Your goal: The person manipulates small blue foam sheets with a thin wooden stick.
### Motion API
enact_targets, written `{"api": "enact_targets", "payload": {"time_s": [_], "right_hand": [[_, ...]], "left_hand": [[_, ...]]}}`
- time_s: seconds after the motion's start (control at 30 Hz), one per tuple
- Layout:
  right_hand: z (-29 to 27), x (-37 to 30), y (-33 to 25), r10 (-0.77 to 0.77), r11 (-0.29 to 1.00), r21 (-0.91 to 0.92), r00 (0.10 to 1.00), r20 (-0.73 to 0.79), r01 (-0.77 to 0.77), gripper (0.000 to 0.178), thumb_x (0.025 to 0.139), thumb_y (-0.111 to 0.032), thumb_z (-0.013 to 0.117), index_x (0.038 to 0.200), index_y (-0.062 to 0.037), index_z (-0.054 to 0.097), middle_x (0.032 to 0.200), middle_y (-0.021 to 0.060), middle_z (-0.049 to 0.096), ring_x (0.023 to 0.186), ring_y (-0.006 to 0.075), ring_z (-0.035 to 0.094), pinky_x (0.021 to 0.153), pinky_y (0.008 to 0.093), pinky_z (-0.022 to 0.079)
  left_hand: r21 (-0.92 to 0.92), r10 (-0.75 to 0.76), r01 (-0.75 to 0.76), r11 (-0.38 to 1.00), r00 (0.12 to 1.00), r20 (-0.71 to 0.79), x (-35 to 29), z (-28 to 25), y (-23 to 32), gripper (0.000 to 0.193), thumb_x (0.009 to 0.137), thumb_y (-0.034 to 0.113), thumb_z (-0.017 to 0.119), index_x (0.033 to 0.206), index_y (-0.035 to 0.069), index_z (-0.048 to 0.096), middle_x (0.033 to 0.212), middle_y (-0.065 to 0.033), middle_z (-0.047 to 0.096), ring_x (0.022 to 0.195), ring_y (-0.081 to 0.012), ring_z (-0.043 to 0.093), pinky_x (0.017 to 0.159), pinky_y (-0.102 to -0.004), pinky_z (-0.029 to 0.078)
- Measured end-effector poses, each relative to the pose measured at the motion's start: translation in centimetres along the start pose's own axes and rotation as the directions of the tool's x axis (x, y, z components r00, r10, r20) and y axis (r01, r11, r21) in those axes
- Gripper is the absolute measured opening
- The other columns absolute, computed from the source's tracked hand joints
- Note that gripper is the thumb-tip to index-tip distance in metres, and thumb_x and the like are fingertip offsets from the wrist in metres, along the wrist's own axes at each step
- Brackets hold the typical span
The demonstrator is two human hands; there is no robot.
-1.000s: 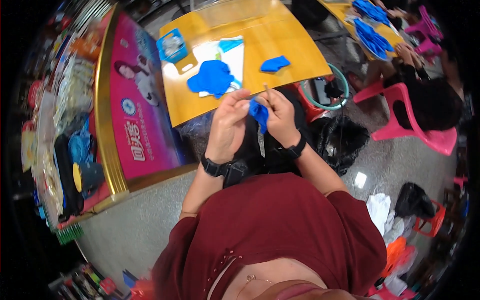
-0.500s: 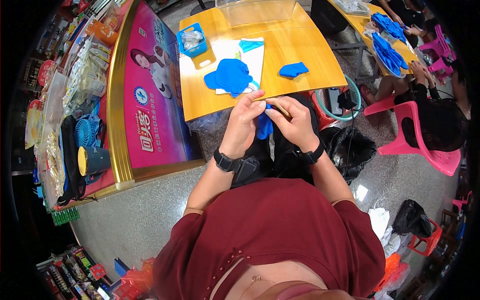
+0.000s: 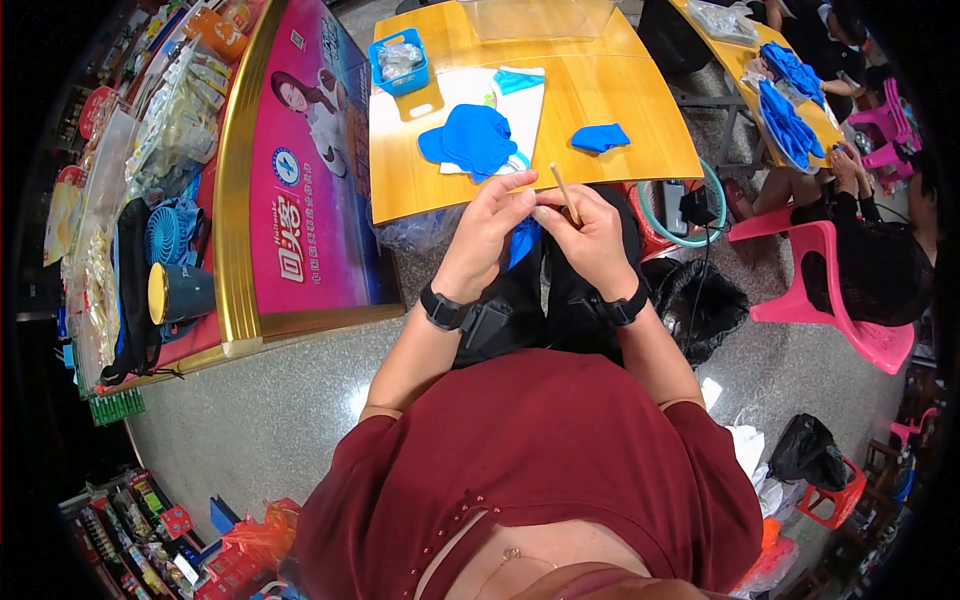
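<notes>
My left hand (image 3: 484, 238) is closed, with thumb and fingers pinching a small blue cloth piece (image 3: 522, 243) that hangs just below the table's near edge. Close beside it, my right hand (image 3: 596, 244) is closed round a thin tan stick (image 3: 564, 192) whose upper end points away from me. The fingertips of both hands nearly meet at the cloth, and they hide its upper part. Beyond them, several blue cloth pieces (image 3: 476, 140) lie piled on a white cloth (image 3: 527, 122). Another folded blue piece (image 3: 600, 138) rests apart to the right.
The wooden table (image 3: 640, 95) carries a blue basket (image 3: 402, 88) holding a clear plastic bag. At left stands a counter with a pink poster (image 3: 305, 225). A black-lined bin (image 3: 705, 300) and a pink chair (image 3: 815, 290) are at right, near other people at a second table.
The stick in my right hand has swung from slanting low across the fingers to pointing up and away. The cloth between my hands shows less, and the whole view has shifted slightly.
</notes>
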State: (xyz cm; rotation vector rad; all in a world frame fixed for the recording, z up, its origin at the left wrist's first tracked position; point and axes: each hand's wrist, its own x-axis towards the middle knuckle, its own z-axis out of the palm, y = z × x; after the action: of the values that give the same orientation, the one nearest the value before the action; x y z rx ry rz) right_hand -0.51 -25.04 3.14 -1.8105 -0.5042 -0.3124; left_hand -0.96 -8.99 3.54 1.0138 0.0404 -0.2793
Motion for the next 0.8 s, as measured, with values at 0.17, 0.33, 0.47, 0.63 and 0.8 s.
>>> {"api": "enact_targets", "payload": {"time_s": [0.17,0.33,0.47,0.63,0.8], "right_hand": [[1.1,-0.1,0.9,0.052,0.998,0.028,0.996,-0.074,-0.05,0.011,0.089,-0.009,0.064,0.093,0.0012,0.063,0.079,0.0035,0.06,0.07,0.0108,0.055,0.062,0.0255,0.044],[2.2,-1.0,1.1,0.261,0.944,0.229,0.962,-0.078,-0.237,0.013,0.095,-0.013,0.058,0.094,-0.001,0.06,0.073,-0.0041,0.051,0.062,0.0027,0.044,0.053,0.0197,0.036],[3.2,-1.9,0.2,0.265,0.919,0.302,0.964,0.003,-0.253,0.011,0.093,-0.01,0.059,0.094,0.0009,0.058,0.079,0.0046,0.056,0.071,0.0116,0.051,0.066,0.0255,0.042],[3.3,-2.6,0.4,0.333,0.825,0.476,0.943,0.027,-0.305,0.014,0.096,-0.014,0.055,0.094,-0.001,0.058,0.077,-0.002,0.051,0.065,0.0062,0.044,0.059,0.0214,0.037],[3.5,-2.5,0.2,0.408,0.66,0.659,0.909,0.088,-0.36,0.014,0.098,-0.018,0.052,0.097,-0.0046,0.053,0.068,-0.0068,0.043,0.052,-0.0006,0.036,0.046,0.0162,0.028]], "left_hand": [[0.092,0.056,-0.062,0.994,0.996,0.067,0.1,-0.1,-0.8,0.037,0.088,0.005,0.065,0.122,0.0,0.052,0.105,-0.0062,0.061,0.096,-0.0125,0.058,0.086,-0.0246,0.046],[0.499,0.368,-0.293,0.815,0.928,-0.055,0.3,-0.5,-1.3,0.035,0.08,-0.004,0.067,0.114,0.001,0.059,0.102,-0.0032,0.061,0.092,-0.0113,0.058,0.082,-0.0248,0.047],[0.875,0.754,-0.437,0.208,0.642,0.141,1.2,-0.8,-1.3,0.04,0.073,-0.005,0.064,0.111,0.006,0.061,0.091,-0.0096,0.059,0.081,-0.0226,0.06,0.072,-0.032,0.05],[0.835,0.678,-0.286,0.47,0.723,-0.134,0.8,-0.9,-2.4,0.043,0.074,-0.001,0.067,0.116,0.006,0.059,0.093,-0.0092,0.059,0.078,-0.02,0.061,0.067,-0.033,0.051],[0.447,0.542,-0.401,0.8,0.802,-0.251,0.1,0.0,-2.8,0.042,0.082,-0.002,0.065,0.122,0.002,0.055,0.093,-0.008,0.064,0.064,-0.0104,0.061,0.051,-0.0228,0.047]]}}
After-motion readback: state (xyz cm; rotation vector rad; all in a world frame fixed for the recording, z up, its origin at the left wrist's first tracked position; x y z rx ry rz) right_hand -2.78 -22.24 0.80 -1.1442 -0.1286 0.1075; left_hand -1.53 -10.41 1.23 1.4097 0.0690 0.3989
